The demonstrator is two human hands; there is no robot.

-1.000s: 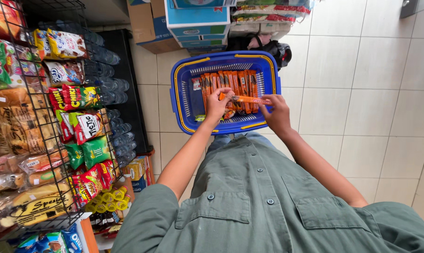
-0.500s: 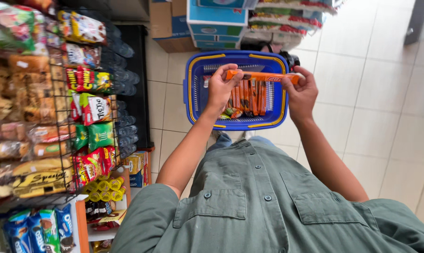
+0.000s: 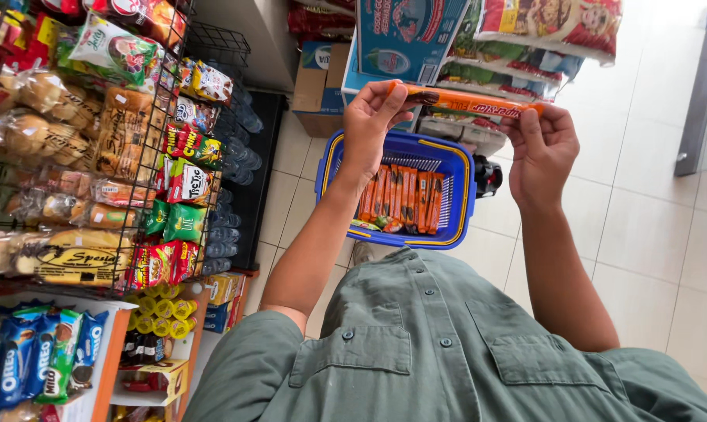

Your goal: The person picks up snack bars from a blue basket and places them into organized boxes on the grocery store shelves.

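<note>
Nearest the camera is the person's green button-up shirt (image 3: 439, 352), with both bare forearms stretched forward from it. On the left side, a wire snack rack (image 3: 96, 156) packed with bread and chip bags stands close beside the left arm, leaving only a narrow strip of floor there. To the right, the white tiled floor (image 3: 650, 234) lies open. Ahead on the floor sits a blue shopping basket (image 3: 463, 203) with a row of orange snack packs (image 3: 400, 195) inside. Above the basket, both hands are raised and hold one long orange snack bar (image 3: 467, 101) level between them. The left hand (image 3: 373, 125) pinches its left end with thumb and fingers; the right hand (image 3: 542, 152) closes its fingers around the right end. Beyond them, cardboard cartons (image 3: 322, 86) and stacked bagged goods (image 3: 525, 47) crowd the far edge.
</note>
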